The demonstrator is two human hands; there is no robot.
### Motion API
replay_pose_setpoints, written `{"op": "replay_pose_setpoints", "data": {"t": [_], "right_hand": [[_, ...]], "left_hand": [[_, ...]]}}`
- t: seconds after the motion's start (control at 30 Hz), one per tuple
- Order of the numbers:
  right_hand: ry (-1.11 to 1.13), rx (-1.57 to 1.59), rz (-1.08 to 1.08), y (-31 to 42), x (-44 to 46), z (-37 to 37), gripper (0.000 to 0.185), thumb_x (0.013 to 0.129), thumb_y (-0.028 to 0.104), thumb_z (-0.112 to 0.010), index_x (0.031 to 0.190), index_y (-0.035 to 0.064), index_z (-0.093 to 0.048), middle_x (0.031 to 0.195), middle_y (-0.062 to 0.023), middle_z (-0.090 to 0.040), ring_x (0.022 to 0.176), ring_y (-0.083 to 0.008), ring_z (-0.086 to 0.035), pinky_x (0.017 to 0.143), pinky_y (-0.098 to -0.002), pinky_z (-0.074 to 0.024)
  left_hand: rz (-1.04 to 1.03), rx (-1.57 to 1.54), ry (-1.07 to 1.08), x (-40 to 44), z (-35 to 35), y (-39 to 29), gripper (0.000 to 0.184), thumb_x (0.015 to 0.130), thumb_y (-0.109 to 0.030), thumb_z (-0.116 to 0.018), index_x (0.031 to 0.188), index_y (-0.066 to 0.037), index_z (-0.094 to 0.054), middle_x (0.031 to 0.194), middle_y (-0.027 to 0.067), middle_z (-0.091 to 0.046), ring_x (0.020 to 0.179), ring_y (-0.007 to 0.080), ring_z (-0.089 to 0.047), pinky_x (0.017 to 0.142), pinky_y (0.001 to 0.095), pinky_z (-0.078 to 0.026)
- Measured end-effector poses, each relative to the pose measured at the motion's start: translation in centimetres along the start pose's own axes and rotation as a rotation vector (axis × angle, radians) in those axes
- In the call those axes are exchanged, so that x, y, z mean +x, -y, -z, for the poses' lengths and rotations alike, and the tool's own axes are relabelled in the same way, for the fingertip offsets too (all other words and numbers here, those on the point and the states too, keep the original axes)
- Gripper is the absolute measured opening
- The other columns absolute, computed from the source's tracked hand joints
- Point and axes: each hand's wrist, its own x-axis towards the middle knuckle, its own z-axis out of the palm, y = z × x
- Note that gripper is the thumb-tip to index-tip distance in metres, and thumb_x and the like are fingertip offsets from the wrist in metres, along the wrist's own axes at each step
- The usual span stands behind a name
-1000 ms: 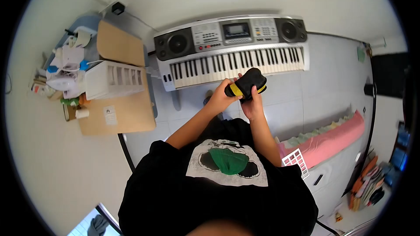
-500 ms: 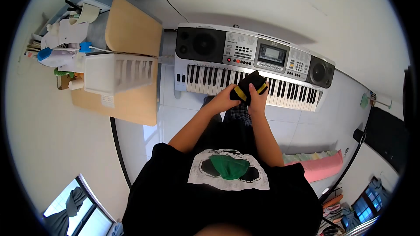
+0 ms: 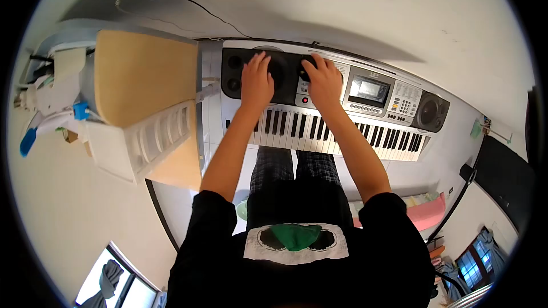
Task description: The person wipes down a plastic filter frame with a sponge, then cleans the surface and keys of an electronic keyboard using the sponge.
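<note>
Small black bundle (image 3: 306, 69), mostly hidden, long axis unclear, is at the silver electronic keyboard's (image 3: 365, 108) upper panel. From left: left hand (image 3: 258, 80), seemingly empty, fingers slightly spread over the black speaker (image 3: 285, 80); then the bundle, gripped by the nearer right hand (image 3: 324, 80).

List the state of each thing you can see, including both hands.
Left hand: open, fingers spread over the keyboard's left speaker; contact unclear.
Right hand: curled over the dark bundle; firmness of grip unclear.
Dark bundle: mostly hidden by the right hand.
Keyboard: uncovered along most of its keys.
Display: pale; on or off unclear.
Grey curtain, lower left: gathered.
</note>
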Motion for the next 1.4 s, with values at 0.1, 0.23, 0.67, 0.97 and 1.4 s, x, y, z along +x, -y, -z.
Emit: {"op": "replay_pose_setpoints", "data": {"t": [0.1, 0.23, 0.67, 0.97, 1.4], "right_hand": [[-0.034, -0.07, -0.025, 1.5, 3.2, -3.7, 0.018, 0.076, 0.012, -0.06, 0.093, 0.0144, -0.065, 0.106, -0.0052, -0.06, 0.091, -0.0275, -0.056, 0.076, -0.0416, -0.0447], [0.135, -0.172, -0.047, 1.9, 4.4, -6.6, 0.014, 0.08, 0.016, -0.057, 0.091, 0.0142, -0.065, 0.108, -0.0032, -0.061, 0.096, -0.0266, -0.056, 0.078, -0.0435, -0.0435], [0.147, -0.445, -0.273, -10.7, -1.3, -2.1, 0.012, 0.081, 0.018, -0.057, 0.088, 0.017, -0.067, 0.097, 0.0003, -0.062, 0.095, -0.0236, -0.058, 0.076, -0.0421, -0.0443], [0.311, -0.318, -0.204, -1.8, 3.0, -4.8, 0.019, 0.077, 0.013, -0.061, 0.095, 0.017, -0.067, 0.111, -0.0002, -0.062, 0.1, -0.0256, -0.057, 0.084, -0.0429, -0.0453], [0.346, -0.35, -0.353, -8.7, 0.5, -2.0, 0.019, 0.084, 0.016, -0.055, 0.095, 0.0192, -0.07, 0.108, -0.0005, -0.061, 0.103, -0.0248, -0.056, 0.085, -0.044, -0.0459]], "left_hand": [[-0.101, 0.158, 0.063, 4.3, -1.9, 2.5, 0.04, 0.086, -0.007, -0.057, 0.126, -0.004, -0.052, 0.136, 0.0126, -0.048, 0.129, 0.0311, -0.043, 0.107, 0.0519, -0.031], [-0.102, 0.196, 0.212, 7.2, -4.0, 4.3, 0.034, 0.093, -0.015, -0.05, 0.126, -0.006, -0.053, 0.132, 0.009, -0.053, 0.129, 0.0269, -0.044, 0.109, 0.0539, -0.028], [-0.134, 0.067, 0.122, 7.0, -5.5, 5.5, 0.027, 0.087, -0.016, -0.061, 0.114, -0.013, -0.062, 0.115, 0.0036, -0.062, 0.116, 0.0228, -0.052, 0.112, 0.0509, -0.022], [-0.108, 0.101, 0.127, 7.0, -5.7, 5.1, 0.03, 0.085, -0.016, -0.062, 0.115, -0.016, -0.061, 0.117, 0.0035, -0.06, 0.117, 0.0244, -0.051, 0.113, 0.0505, -0.02], [-0.138, 0.079, 0.188, 7.1, -5.0, 5.5, 0.034, 0.085, -0.014, -0.061, 0.119, -0.015, -0.058, 0.121, 0.004, -0.059, 0.12, 0.0239, -0.049, 0.113, 0.0488, -0.02]]}}
